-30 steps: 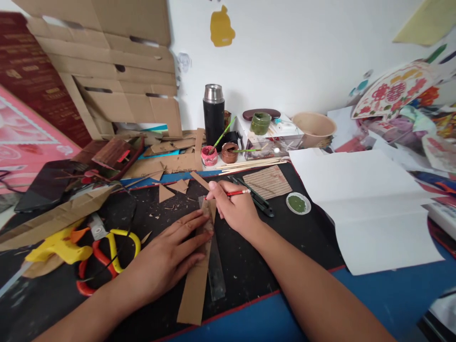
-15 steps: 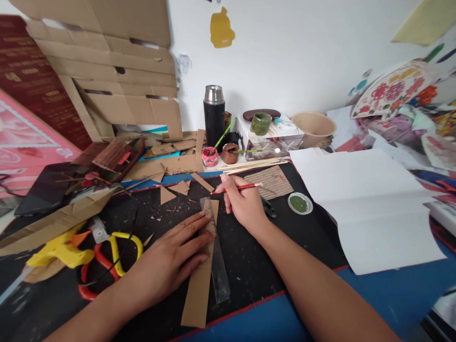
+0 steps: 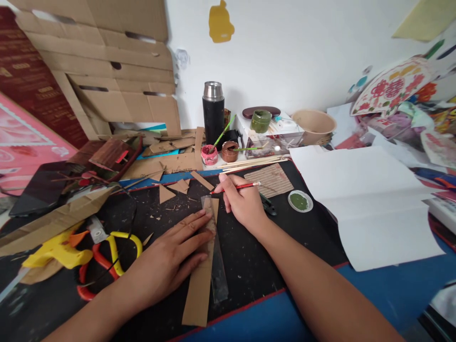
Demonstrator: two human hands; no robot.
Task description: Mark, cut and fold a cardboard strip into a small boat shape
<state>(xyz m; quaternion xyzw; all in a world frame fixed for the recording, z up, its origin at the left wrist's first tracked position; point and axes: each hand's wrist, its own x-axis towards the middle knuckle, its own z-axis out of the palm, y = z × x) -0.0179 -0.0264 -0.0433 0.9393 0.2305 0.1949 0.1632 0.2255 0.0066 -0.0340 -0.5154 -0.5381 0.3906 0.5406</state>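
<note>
Strip (image 3: 196, 299) of brown card lies on the black mat (image 3: 256, 270), right in front of the person, running away from them. Clear ruler (image 3: 220, 284) crosses it at a shallow angle: far end on the card, near end off its right edge, over the mat.

Left hand (image 3: 178, 247): laid flat, fingers a bit spread, on ruler and strip; not gripping. Right hand (image 3: 242, 204): pinching a red pencil (image 3: 245, 185), point near the ruler's far end. Can't tell if the point touches anything.

Step looks like marking the card along the ruler. No drawn line can be made out. Next move calls for firm left-hand pressure and the point tight to the edge; the ruler's near end has no finger on it, so it could pivot.

Around that: scraps (image 3: 166, 194) past the ruler's far end, corrugated piece (image 3: 274, 180) behind the right hand, green paint lid (image 3: 300, 201) right of it. Scissors (image 3: 114, 251) and glue gun (image 3: 59, 249) left of the left hand. White paper (image 3: 377, 204) far right. Sticks (image 3: 252, 165), red pot (image 3: 209, 157), brown pot (image 3: 230, 153) and flask (image 3: 213, 116) at the back.
</note>
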